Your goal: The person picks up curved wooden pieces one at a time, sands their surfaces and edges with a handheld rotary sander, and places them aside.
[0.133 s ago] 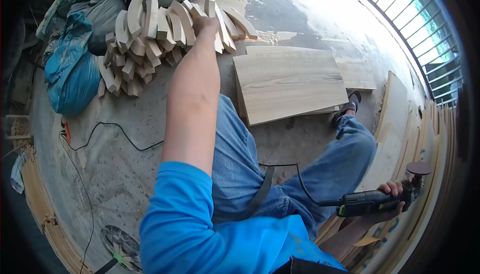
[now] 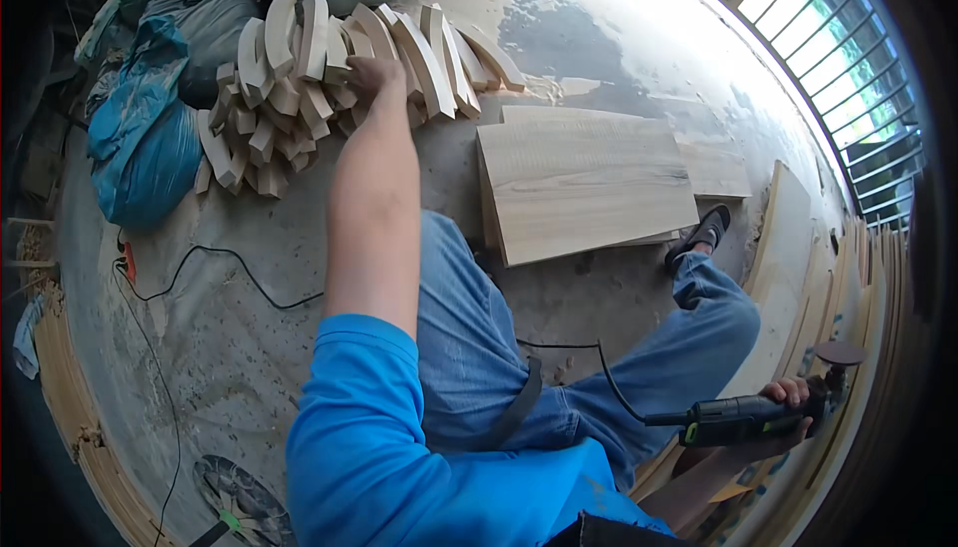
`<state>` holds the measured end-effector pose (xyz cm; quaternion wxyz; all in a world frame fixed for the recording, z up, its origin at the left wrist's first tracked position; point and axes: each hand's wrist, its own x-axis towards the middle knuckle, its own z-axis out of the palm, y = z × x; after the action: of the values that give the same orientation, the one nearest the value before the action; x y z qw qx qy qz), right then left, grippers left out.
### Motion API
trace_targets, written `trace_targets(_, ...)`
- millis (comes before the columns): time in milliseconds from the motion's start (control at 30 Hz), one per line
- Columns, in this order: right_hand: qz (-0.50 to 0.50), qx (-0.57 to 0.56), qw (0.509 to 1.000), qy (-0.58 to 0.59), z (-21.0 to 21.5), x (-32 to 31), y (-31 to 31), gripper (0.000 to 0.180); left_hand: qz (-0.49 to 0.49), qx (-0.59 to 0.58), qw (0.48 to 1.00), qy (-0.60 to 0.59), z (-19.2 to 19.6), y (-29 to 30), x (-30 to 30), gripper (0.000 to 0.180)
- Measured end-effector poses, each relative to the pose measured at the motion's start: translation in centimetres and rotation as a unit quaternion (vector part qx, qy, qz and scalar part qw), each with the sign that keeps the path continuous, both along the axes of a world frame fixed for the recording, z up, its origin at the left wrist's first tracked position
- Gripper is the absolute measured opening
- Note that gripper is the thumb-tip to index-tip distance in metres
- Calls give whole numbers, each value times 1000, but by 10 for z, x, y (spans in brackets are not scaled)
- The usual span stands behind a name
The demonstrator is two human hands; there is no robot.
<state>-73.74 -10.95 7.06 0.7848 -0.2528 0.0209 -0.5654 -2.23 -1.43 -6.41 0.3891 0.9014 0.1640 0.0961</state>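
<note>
My left arm reaches forward to a stack of curved wooden pieces (image 2: 269, 78) on the floor. My left hand (image 2: 375, 76) rests against the pieces at the stack's right part; its fingers are hidden among them, so I cannot see whether they grip one. Low on the right, my right hand (image 2: 783, 393) is wrapped round the body of a corded angle grinder (image 2: 733, 419), black with green accents. A round brown sanding disc (image 2: 840, 352) faces upward at its far end.
Flat wooden panels (image 2: 589, 188) lie stacked on the floor ahead, by my shoe (image 2: 697, 236). Long boards (image 2: 783, 238) line the right side. Blue sacks (image 2: 145, 163) bulge beside the curved pieces. A black cord (image 2: 239, 256) crosses the floor, and a fan (image 2: 239, 502) stands lower left.
My left hand has shifted left and slightly nearer along the stack. The right hand still holds the grinder. The view has shifted slightly.
</note>
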Motion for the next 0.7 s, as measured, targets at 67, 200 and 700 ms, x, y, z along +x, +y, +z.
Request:
trace_targets(67,7,-5,1000,0,1,0,0,42,6,91,991,-98,-15,31,24,38)
trace_targets(200,4,-15,998,57,7,10,6,41,-40,165,977,-129,-28,65,59,51)
trace_targets(700,-11,-76,986,149,-2,-20,-3,35,-78,-1,997,23,-58,101,130,75)
